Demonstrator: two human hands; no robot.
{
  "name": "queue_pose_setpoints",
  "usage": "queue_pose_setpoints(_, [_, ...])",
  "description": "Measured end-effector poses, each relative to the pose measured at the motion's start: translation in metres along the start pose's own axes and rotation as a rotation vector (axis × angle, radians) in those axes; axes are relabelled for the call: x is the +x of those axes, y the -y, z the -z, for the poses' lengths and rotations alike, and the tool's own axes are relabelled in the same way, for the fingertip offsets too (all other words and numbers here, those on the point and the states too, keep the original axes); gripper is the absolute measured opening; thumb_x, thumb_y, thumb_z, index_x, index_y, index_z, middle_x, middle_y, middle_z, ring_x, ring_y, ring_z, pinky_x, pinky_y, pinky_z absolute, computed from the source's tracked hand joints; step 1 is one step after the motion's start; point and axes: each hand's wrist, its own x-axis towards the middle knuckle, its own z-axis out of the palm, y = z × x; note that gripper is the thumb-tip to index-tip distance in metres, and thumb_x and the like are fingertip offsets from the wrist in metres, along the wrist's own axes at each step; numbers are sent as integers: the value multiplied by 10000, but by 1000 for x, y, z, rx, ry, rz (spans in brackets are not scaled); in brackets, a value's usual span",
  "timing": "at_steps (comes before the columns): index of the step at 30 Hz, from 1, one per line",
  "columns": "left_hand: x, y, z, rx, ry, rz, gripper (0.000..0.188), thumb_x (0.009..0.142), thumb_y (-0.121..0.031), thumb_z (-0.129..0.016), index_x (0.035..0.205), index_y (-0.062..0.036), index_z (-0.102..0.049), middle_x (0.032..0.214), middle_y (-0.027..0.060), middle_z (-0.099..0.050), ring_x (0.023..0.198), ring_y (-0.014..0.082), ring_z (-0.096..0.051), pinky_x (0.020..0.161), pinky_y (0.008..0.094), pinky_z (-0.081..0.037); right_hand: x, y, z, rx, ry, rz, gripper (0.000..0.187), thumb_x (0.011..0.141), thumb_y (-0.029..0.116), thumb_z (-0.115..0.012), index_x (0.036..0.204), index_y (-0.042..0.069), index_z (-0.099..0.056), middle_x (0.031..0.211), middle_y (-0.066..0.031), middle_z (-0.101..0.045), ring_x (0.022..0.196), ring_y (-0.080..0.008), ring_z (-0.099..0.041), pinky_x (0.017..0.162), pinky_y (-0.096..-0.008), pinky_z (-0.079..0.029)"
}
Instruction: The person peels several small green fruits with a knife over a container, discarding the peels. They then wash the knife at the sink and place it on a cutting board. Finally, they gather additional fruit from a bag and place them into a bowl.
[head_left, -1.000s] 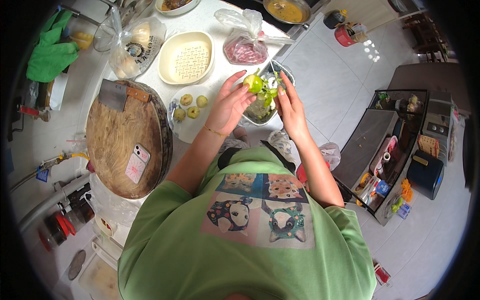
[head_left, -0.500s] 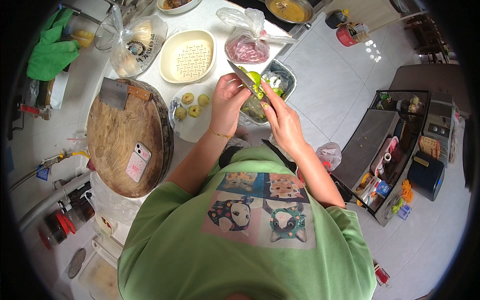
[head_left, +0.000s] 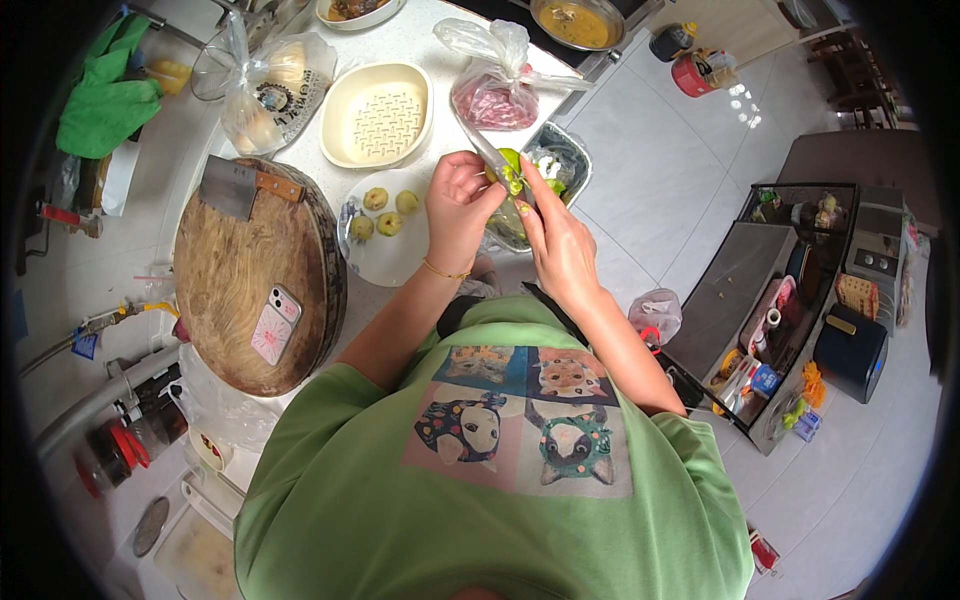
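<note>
While the left hand (head_left: 458, 205) grips a knife (head_left: 484, 150), the right hand (head_left: 556, 240) pinches a small green fruit (head_left: 510, 166) over the dark tray (head_left: 572, 152), beside the white plate (head_left: 385, 262) on the desk (head_left: 420, 35).

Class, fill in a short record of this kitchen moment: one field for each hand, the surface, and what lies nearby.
Left hand: left hand grips a knife, blade angled up and away
Right hand: right hand holds a small green fruit against the blade
Below the hands: dish of green scraps
Plate: white plate with three peeled green pieces
Board: round wooden board carrying a cleaver and a phone
Nearby: cream colander, bag of pink meat
</note>
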Motion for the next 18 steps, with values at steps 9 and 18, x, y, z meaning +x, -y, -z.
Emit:
queue_pose_setpoints(9, [3, -9, 1, 9, -21, 45, 357, 746, 132, -590, 1049, 10, -446, 1006, 96, -572, 904, 131, -581, 772, 240, -491, 4, -11, 8, -66, 90, 82, 489, 915, 180, -484, 1388, 191, -360, 1106, -170, -584, 921, -363, -592, 760, -426, -486])
queue_pose_setpoints(18, [1, -6, -2, 5, 23, -16, 354, 755, 130, -603, 1051, 24, -439, 997, 106, -558, 902, 127, -580, 779, 237, -493, 5, -1, 4, 37, 8, 64, 471, 923, 182, -478, 1382, 165, -373, 1154, -181, -570, 985, -355, -581, 792, -410, -482])
